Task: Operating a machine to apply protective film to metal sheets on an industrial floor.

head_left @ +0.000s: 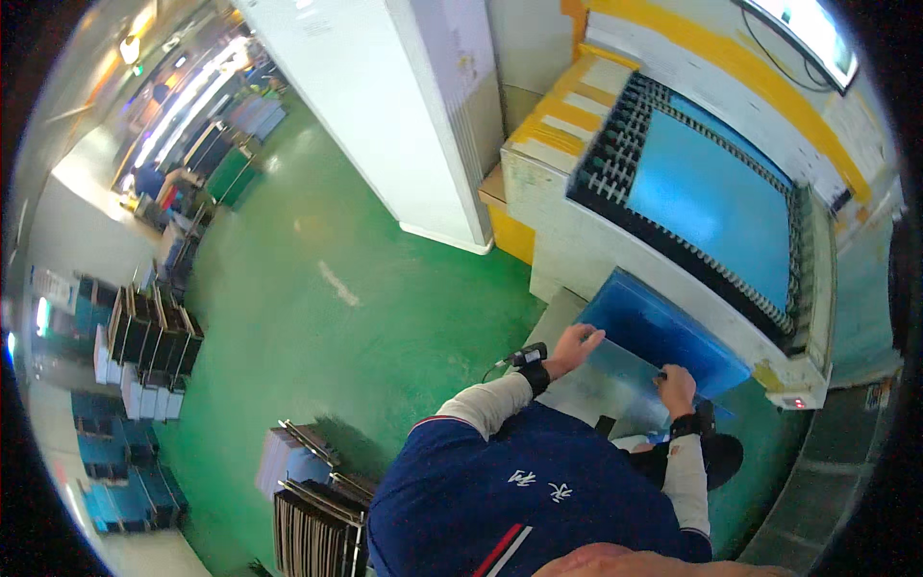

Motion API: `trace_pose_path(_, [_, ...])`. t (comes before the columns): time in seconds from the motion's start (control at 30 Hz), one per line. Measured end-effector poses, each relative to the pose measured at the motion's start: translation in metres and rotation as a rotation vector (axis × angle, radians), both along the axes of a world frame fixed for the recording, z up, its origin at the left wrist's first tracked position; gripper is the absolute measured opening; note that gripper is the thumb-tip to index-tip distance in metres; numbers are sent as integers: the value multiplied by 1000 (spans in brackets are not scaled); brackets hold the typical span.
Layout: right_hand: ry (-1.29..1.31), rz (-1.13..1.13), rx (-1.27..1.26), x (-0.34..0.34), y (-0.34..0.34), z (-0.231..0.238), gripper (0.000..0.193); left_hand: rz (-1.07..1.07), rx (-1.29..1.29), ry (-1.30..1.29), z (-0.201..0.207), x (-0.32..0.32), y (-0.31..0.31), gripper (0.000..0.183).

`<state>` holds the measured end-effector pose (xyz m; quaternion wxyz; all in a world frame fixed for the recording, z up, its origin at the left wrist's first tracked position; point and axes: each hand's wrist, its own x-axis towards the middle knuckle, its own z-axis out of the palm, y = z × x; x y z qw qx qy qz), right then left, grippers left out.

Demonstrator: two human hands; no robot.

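Note:
A flat blue sheet (663, 332) sticks out over the front edge of a white machine table (577, 240). My left hand (575, 346) grips the sheet's near left edge. Its near right edge is held by my right hand (676, 385). Both wrists wear black bands, and a small black device with a cable sits on the left wrist (527, 358). On the machine top lies another large blue panel (716, 202) framed by black comb-like rails.
A green floor (327, 308) spreads to the left. A white column (385, 106) stands behind it. Racks of dark panels (149, 341) stand at far left, and another rack (312, 505) is close behind my left side. My black shoe (716, 457) is below the sheet.

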<state>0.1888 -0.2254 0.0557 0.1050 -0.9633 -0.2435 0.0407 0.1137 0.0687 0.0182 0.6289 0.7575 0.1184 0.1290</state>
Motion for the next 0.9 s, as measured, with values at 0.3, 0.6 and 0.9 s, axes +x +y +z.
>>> trace_pose_path(0.3, [-8, -1, 34, 10, 5, 8, 17, -126, -187, 161, 0, 2, 3, 47])
trace_pose_path(0.6, [64, -66, -44, 9, 15, 21, 18, -85, -189, 120, -3, 4, 1, 50])
trace_pose_path(0.9, [-93, 9, 36, 11, 1, -4, 21, -117, -239, 157, -20, 7, 0, 51])
